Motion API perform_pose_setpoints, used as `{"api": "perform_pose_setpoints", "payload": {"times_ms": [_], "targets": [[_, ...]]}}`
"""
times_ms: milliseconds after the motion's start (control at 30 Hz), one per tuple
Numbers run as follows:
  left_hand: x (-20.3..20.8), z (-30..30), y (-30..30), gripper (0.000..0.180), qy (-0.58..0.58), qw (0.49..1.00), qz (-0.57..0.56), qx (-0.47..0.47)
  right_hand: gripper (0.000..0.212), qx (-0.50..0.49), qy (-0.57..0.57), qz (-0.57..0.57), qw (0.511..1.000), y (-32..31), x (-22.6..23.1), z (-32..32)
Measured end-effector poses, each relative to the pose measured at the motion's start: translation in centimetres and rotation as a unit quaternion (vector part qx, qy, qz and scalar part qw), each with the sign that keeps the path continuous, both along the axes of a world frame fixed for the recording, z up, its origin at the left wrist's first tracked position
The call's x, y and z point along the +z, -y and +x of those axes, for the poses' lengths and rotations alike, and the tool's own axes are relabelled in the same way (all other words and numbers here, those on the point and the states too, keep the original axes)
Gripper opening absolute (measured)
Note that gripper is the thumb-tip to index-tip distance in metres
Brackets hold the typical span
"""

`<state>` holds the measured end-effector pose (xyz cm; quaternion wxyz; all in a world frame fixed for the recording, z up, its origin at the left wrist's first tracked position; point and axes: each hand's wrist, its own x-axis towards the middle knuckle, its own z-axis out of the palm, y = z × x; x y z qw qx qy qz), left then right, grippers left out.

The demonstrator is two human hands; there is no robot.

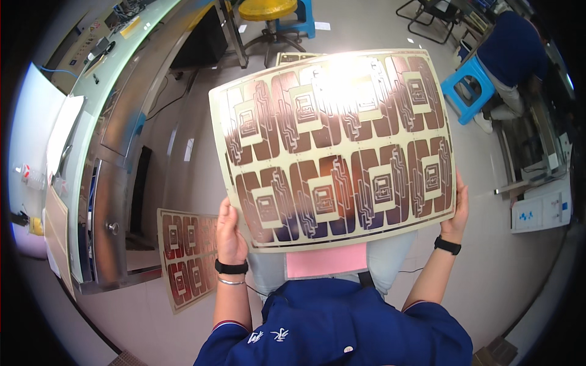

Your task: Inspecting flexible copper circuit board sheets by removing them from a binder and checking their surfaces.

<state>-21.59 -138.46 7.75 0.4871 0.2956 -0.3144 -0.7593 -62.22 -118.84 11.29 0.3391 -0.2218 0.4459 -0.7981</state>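
My left hand (232, 238) is partly closed at the left edge of the copper-patterned panel (345, 149), low down near its nearest corner; my right hand (455, 213) is partly closed on the opposite edge, likewise low. Some fingers go behind the board, so how hard they press I cannot tell. Panel sits between both hands and reaches well beyond them, its patterned face toward me. I judge the edge hold is chosen to keep skin off the copper and leave every pattern uncovered; the spread of the hands likely steadies so broad a sheet. Glare washes out part of the far row, which a change of tilt would probably shift. Nearer me than the panel, between my wrists, a pink sheet (326, 259) lies over my lap, perhaps as padding; whether the board's lower edge rests there is hidden. Just beside my left hand, lower and outward, a second patterned panel (186, 256), partly covered by my arm, seems placed within easy reach. Farther left, a glass-topped bench (97, 122). Well beyond my right hand, a person (513, 52) sits on a blue stool (467, 91).
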Motion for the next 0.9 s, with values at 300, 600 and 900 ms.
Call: {"api": "perform_pose_setpoints", "payload": {"times_ms": [300,600,900], "targets": [[0.2,0.9,0.4,0.042,0.000,0.999,0.005,0.034,0.048,0.014,-0.113,0.100,0.988,1.0,0.9,0.9],[-0.6,1.9,0.5,0.044,0.022,1.000,-0.019,-0.001,0.046,0.006,-0.107,0.118,0.987,2.2,1.4,1.6],[0.2,-0.2,0.1,0.040,0.069,0.994,0.009,0.085,0.044,0.018,-0.119,0.116,0.986,2.6,1.6,1.0]]}}
